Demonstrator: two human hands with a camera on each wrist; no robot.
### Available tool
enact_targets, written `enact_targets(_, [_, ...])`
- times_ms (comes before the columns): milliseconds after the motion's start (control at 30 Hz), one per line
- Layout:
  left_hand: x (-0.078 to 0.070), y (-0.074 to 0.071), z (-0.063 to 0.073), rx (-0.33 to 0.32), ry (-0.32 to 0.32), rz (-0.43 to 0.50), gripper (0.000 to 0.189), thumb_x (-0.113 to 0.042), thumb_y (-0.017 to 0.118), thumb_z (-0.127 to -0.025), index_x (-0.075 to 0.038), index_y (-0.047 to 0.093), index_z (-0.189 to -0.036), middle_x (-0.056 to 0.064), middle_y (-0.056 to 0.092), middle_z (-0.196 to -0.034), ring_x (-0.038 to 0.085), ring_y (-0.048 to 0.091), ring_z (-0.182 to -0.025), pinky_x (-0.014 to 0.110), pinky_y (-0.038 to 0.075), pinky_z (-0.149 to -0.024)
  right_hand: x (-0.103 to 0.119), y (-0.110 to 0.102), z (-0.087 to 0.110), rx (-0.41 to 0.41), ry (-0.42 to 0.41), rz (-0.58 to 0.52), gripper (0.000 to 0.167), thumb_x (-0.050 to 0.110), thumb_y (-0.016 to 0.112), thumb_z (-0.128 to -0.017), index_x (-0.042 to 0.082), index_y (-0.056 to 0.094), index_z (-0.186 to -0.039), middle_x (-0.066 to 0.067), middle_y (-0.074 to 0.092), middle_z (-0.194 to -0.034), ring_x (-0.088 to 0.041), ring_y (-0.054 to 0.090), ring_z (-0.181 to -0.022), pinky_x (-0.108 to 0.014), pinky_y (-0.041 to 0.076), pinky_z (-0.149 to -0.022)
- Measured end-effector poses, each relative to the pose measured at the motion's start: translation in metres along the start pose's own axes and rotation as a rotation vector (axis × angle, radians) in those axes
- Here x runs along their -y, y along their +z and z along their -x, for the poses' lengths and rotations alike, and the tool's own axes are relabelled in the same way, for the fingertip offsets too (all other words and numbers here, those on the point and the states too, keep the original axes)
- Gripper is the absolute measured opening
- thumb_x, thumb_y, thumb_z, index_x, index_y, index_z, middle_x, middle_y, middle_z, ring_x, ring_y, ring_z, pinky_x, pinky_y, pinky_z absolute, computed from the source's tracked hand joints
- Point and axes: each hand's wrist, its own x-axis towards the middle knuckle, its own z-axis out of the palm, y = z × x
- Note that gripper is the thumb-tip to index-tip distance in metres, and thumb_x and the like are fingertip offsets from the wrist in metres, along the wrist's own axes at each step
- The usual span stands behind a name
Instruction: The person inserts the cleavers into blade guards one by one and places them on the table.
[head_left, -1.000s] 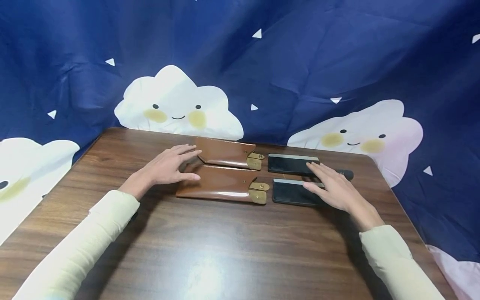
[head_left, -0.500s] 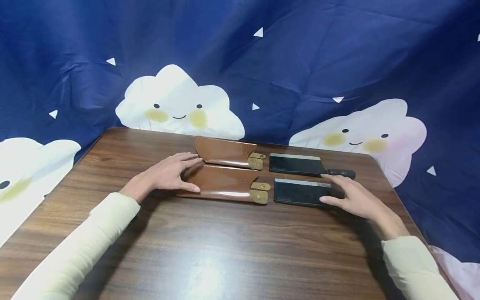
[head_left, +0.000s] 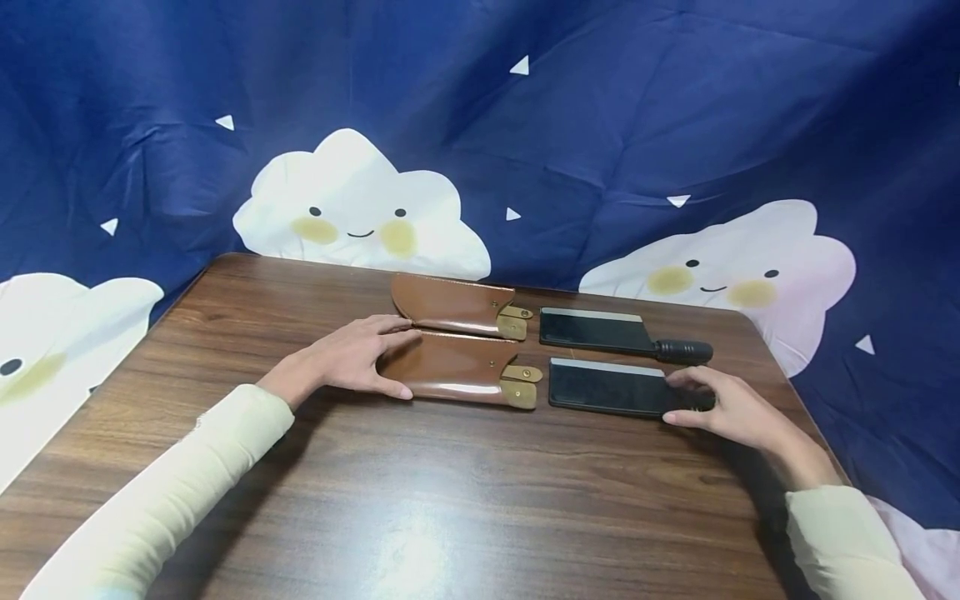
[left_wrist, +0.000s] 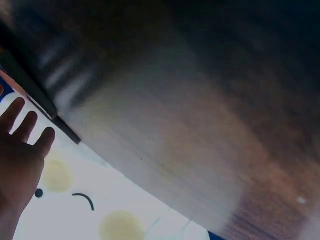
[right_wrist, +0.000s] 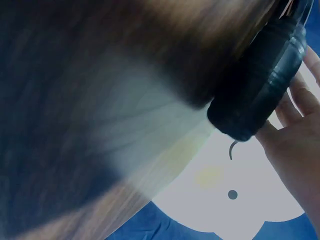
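Observation:
Two brown leather blade sheaths lie one behind the other in the head view, each with a tan snap strap at its right end. My left hand is at the left end of the near sheath, thumb along its front edge and fingers by its back edge. Behind it lies the far sheath. To the right are two black cleavers with pale edges. My right hand spans the handle of the near cleaver, fingers loosely bent. In the right wrist view, the ridged black handle lies alongside my fingers.
The far cleaver lies behind the near one, its handle pointing right. Everything rests on a brown wooden table. A blue curtain with smiling white clouds hangs right behind the table.
My right hand has moved right and toward me, from over the blades to the near cleaver's handle. My left hand has lowered slightly and shifted right at the near sheath's end.

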Motion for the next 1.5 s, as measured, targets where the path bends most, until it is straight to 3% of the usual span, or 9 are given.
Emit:
enact_targets(200, [-0.003, 0.003, -0.002, 0.035, 0.013, -0.037, 0.108, -0.086, 0.059, -0.076, -0.018, 0.039, -0.158, 0.017, 0.034, -0.16, 0.037, 0.03, -0.147, 0.054, 0.027, -0.116, -0.008, -0.003, 0.005, 0.02, 0.04, 0.006, 0.049, 0.039, 0.086, -0.081, 0.009, 0.07, -0.117, -0.007, 0.07, -0.109, -0.033, 0.065, -0.104, -0.049, 0.048, -0.086])
enact_targets(433, [-0.004, 0.006, -0.005, 0.037, 0.014, -0.052, 0.109, -0.087, 0.059, -0.075, -0.02, 0.039, -0.158, 0.017, 0.033, -0.16, 0.035, 0.032, -0.146, 0.054, 0.028, -0.114, -0.02, -0.003, 0.007, 0.048, 0.032, -0.01, 0.03, 0.034, 0.084, -0.084, 0.017, 0.074, -0.106, 0.004, 0.07, -0.102, -0.014, 0.062, -0.096, -0.034, 0.049, -0.081])
enact_targets(567, [-0.005, 0.007, -0.006, 0.033, 0.024, -0.062, 0.109, -0.086, 0.061, -0.074, -0.02, 0.041, -0.158, 0.018, 0.035, -0.158, 0.035, 0.034, -0.144, 0.054, 0.029, -0.113, -0.022, -0.004, 0.008, 0.077, 0.025, -0.051, 0.025, 0.029, 0.083, -0.085, 0.016, 0.075, -0.105, 0.004, 0.07, -0.102, -0.009, 0.06, -0.096, -0.027, 0.047, -0.08])
enact_targets(1033, [-0.006, 0.008, -0.008, 0.042, 0.004, -0.048, 0.102, -0.084, 0.062, -0.076, -0.023, 0.046, -0.155, 0.017, 0.036, -0.157, 0.035, 0.034, -0.143, 0.054, 0.029, -0.113, -0.026, -0.007, 0.007, 0.107, 0.093, -0.103, 0.027, 0.029, 0.082, -0.086, 0.013, 0.076, -0.107, -0.001, 0.073, -0.107, -0.015, 0.06, -0.103, -0.022, 0.045, -0.082])
enact_targets(1500, [-0.004, 0.009, -0.011, -0.007, -0.02, 0.001, 0.096, -0.087, 0.057, -0.076, -0.027, 0.052, -0.151, 0.011, 0.041, -0.151, 0.029, 0.038, -0.134, 0.052, 0.032, -0.107, -0.027, -0.007, 0.009, 0.078, 0.141, -0.15, 0.027, 0.028, 0.082, -0.087, 0.011, 0.079, -0.108, -0.004, 0.073, -0.109, -0.015, 0.06, -0.102, -0.021, 0.045, -0.081])
